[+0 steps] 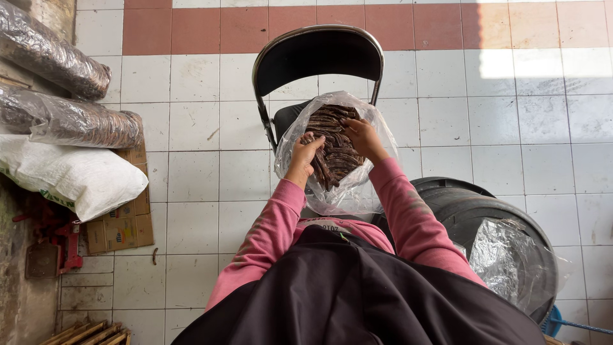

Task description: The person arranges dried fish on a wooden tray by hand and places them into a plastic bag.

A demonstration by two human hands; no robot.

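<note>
Looking down, I see my left hand point(305, 152) and right hand point(361, 135) curled around brown sticks point(335, 144) inside a thin plastic bag point(345, 191) on the chair point(317, 57); stiff, light, probably brittle, best gripped mid-bundle.

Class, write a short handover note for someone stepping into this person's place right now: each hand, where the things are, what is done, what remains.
Left hand: grip closed on a few dark brown sticks at the bag's left side.
Right hand: fingers resting on the pile of sticks, grip not clear.
The clear plastic bag stands open on the black folding chair.
Done: bag mostly full of sticks.
Left: bag not yet closed.
</note>
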